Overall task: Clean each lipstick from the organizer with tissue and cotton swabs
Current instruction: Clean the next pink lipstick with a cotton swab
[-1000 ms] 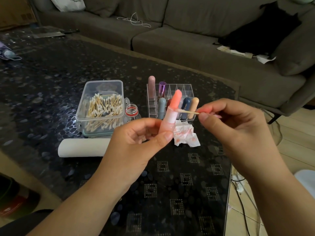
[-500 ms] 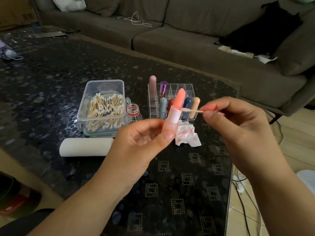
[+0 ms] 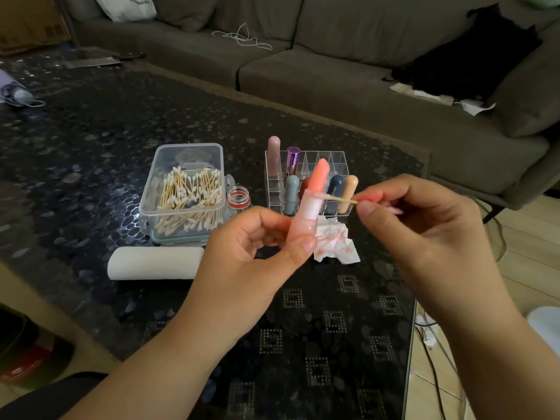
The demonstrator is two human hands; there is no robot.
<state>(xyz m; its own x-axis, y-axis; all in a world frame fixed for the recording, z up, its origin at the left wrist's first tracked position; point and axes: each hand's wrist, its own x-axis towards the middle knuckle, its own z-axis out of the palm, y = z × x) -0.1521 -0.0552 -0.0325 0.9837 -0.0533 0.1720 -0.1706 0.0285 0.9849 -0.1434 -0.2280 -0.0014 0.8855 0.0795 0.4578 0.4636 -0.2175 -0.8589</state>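
Head view shows the left hand [image 3: 242, 256] gripping an uncapped coral lipstick [image 3: 312, 201] upright above the table, while the right hand [image 3: 424, 225] pinches a cotton swab [image 3: 336, 198] whose tip touches the tube's rim. Best to roll that tip lightly round the rim, turning the tube and sparing the bullet. Below lies a dark patterned glass table [image 3: 91, 140] bearing the clear organizer [image 3: 336, 157], a swab box [image 3: 185, 189] and a stained tissue [image 3: 336, 244], a grey sofa [image 3: 333, 71] behind.
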